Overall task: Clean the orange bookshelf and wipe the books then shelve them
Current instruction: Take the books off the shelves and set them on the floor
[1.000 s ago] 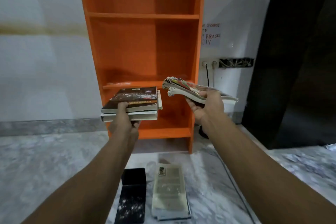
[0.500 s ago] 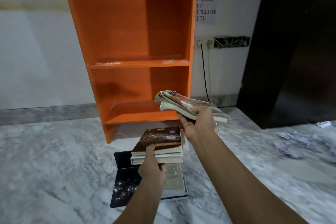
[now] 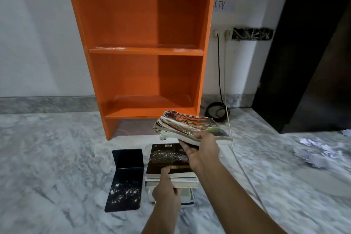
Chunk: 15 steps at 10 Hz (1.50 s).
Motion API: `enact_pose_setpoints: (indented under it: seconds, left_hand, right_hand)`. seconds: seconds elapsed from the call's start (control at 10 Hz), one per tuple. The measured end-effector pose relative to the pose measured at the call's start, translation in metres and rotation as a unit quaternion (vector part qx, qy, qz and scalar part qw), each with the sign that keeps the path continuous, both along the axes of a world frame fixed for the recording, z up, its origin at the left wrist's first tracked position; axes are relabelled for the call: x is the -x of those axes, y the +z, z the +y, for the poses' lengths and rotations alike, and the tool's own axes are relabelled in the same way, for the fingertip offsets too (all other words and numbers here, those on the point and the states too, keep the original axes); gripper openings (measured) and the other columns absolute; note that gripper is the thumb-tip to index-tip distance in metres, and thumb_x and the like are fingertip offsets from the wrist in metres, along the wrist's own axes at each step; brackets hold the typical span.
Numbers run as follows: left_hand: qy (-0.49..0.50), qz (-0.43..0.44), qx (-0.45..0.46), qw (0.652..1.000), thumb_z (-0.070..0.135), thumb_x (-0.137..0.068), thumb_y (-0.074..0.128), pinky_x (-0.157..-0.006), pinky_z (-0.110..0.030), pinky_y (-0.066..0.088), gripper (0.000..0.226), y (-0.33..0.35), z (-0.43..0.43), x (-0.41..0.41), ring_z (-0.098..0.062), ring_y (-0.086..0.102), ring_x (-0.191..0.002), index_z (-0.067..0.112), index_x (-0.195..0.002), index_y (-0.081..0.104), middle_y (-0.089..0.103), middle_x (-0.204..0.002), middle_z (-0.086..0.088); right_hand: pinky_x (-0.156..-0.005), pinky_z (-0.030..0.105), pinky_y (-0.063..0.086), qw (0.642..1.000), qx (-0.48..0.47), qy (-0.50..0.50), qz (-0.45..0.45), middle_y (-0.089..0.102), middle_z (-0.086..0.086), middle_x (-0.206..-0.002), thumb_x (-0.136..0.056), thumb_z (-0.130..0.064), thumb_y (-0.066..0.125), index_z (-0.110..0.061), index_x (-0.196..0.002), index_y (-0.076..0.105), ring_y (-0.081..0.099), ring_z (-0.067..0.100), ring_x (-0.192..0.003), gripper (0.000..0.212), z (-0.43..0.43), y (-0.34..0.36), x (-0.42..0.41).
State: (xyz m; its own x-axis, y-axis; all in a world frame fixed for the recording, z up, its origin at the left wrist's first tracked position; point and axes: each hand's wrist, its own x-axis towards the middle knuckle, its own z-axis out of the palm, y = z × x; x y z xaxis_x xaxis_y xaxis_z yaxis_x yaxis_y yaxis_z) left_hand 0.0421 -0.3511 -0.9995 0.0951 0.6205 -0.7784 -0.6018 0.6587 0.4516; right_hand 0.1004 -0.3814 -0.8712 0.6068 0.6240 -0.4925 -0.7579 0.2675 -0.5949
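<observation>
Left hand (image 3: 167,194): thumb laid flat on the cover of the top two books (image 3: 169,159), at their near edge. The fingers are tucked underneath and hidden, apparently curled up against the lower one, so the hand pinches the pair.
Top two books: a dark-covered book speckled with white dust, with a pale-edged book directly beneath. They lie flat over the bottom book (image 3: 188,195). I cannot tell whether they are touching it.
Bottom book: pale cover, flat on the marble floor (image 3: 47,157), its near end showing past the left hand.
Right hand (image 3: 201,150): raised above the stack, palm up. The fingers are closed under a bundle of worn paperbacks (image 3: 190,125), with the thumb clamped on the top cover.
Bundle of worn paperbacks: colourful cover, with page corners curled and fanned at the left end. It is held level in front of the lowest shelf.
Orange bookshelf (image 3: 144,51): upright against the wall, with white dust along the front edge of the middle shelf.
Black bookend (image 3: 126,178): on the floor just left of the stack, its flat foot dusted white.
Crumpled paper (image 3: 313,152): on the floor, well to the right.
Black cable (image 3: 216,110): coiled at the shelf's right foot.
</observation>
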Motion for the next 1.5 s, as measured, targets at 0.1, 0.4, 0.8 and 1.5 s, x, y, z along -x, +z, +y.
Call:
enact_pose_setpoints:
  seconds: [0.1,0.4,0.8,1.5]
  left_hand:
    - [0.002,0.015,-0.011,1.0,0.019,-0.083,0.074,-0.056,-0.032,0.047,0.029,-0.008,0.008,-0.008,-0.023,0.055,-0.07,0.004,-0.098,0.054,0.055,-0.083,-0.012]
    - [-0.041,0.099,0.057,0.993,0.017,-0.088,0.065,-0.068,-0.039,0.051,0.026,-0.044,0.01,0.006,-0.031,0.054,-0.088,0.002,-0.105,0.053,0.053,-0.105,-0.018]
    - [-0.089,0.029,-0.058,0.994,0.009,-0.1,0.049,-0.034,-0.018,0.048,0.009,-0.075,0.011,0.029,-0.02,0.052,-0.07,0.004,-0.108,0.051,0.054,-0.083,-0.009]
    - [-0.034,0.278,-0.08,0.957,0.029,-0.087,0.057,-0.062,-0.032,0.049,0.028,-0.043,0.041,0.102,-0.031,0.063,-0.077,0.001,-0.085,0.062,0.067,-0.085,-0.018]
  right_hand:
    - [-0.059,0.042,0.057,1.0,0.004,0.025,-0.001,0.057,0.021,-0.104,-0.083,0.009,0.051,-0.002,-0.094,0.053,0.063,0.037,-0.089,0.016,0.005,-0.012,0.001]
    - [-0.062,0.044,0.059,0.996,0.048,0.068,-0.014,0.055,0.022,-0.116,-0.078,0.011,0.053,-0.001,-0.108,0.054,0.062,0.039,-0.096,0.032,0.018,-0.041,0.009]
    - [-0.056,0.043,0.057,0.99,0.117,0.078,0.0,0.061,0.023,-0.101,-0.081,0.011,0.053,0.003,-0.094,0.056,0.064,0.04,-0.083,0.016,0.02,-0.102,0.02]
    - [-0.078,0.033,0.045,0.705,0.492,0.184,-0.477,0.068,0.013,-0.108,-0.098,-0.048,0.042,-0.008,-0.11,0.062,0.063,0.031,-0.098,0.047,-0.031,-0.122,0.017]
